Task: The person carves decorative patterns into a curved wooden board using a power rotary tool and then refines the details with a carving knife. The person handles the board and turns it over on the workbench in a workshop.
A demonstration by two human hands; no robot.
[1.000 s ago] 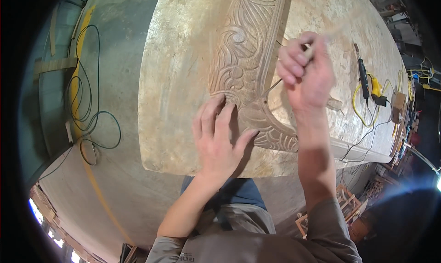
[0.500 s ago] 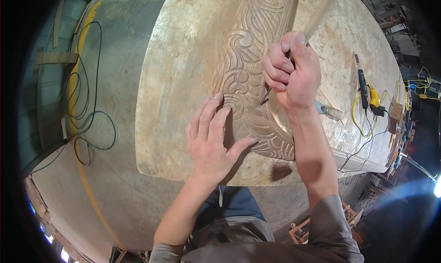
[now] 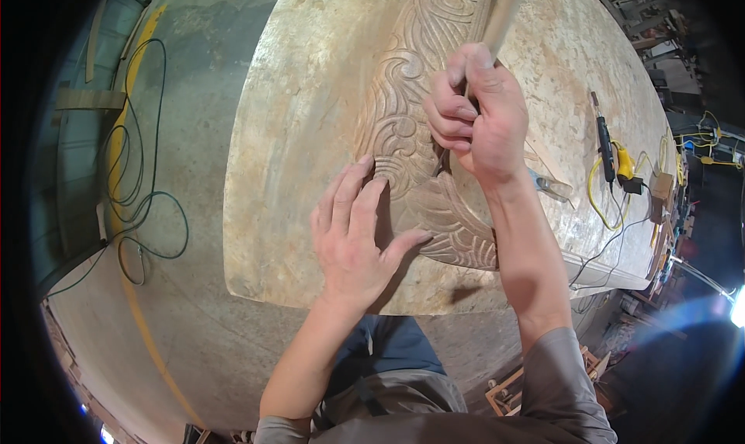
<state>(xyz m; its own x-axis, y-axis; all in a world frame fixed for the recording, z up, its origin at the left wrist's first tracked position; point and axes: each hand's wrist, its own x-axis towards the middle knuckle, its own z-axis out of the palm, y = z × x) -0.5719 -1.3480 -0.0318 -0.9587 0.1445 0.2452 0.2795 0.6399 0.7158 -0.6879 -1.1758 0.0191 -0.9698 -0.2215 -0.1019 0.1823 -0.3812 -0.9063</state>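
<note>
A brown wooden panel (image 3: 402, 95) carved with scrolls and leaf-like lines lies on a pale, worn tabletop (image 3: 299, 118). My left hand (image 3: 353, 230) rests with fingers spread on the panel's left edge near its lower end, its thumb stretched across the carving. In my right hand (image 3: 489, 122), closed just above the panel, is a carving tool (image 3: 506, 13) with a long pale wooden handle slanting up and away. A thin dark tip shows below the fist, near the leaf pattern; its exact shape is mostly hidden.
On the table's right lie a black pen-like corded tool (image 3: 605, 147), a yellow-handled item (image 3: 625, 162) and a blue-and-clear object (image 3: 552, 186) by my right forearm. Thin cords trail off the right edge. A dark green cable (image 3: 155, 195) loops over the floor at left.
My right hand has shifted slightly left and up, and the tool's handle now stands steeper. My left hand stays in place on the panel.
</note>
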